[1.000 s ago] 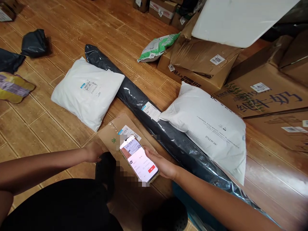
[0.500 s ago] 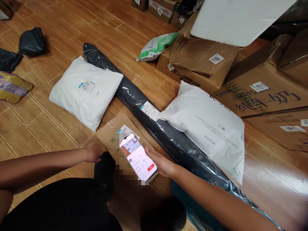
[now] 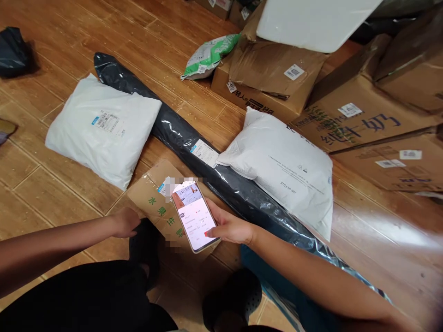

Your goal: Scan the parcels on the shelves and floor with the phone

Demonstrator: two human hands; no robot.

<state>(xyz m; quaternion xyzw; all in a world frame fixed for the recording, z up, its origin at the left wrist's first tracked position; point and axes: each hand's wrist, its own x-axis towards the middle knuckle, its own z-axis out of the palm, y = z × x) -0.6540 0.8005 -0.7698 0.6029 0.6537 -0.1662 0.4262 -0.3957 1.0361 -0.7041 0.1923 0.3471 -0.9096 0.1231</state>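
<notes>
My right hand (image 3: 231,227) holds a smartphone (image 3: 194,215) with a lit screen, its thumb resting on the screen's lower right. The phone hovers over a flat cardboard parcel (image 3: 154,203) with green characters and a shipping label. My left hand (image 3: 124,222) rests curled at that parcel's near left edge, its fingertips hidden. A long black plastic-wrapped roll (image 3: 207,171) lies diagonally across the floor just beyond the phone. White poly mailer bags lie on either side of it, one at left (image 3: 102,127) and one at right (image 3: 282,166).
Brown cardboard boxes (image 3: 363,120) are stacked at the right and back, with a white sheet (image 3: 311,20) on top. A green and white bag (image 3: 207,55) and a black bag (image 3: 14,50) lie on the wooden floor. My dark shoes (image 3: 235,295) are at the bottom.
The view has shifted, so everything sits further left and higher in the picture. My right thumb has moved onto the phone screen. The left hand stays at the cardboard parcel's edge.
</notes>
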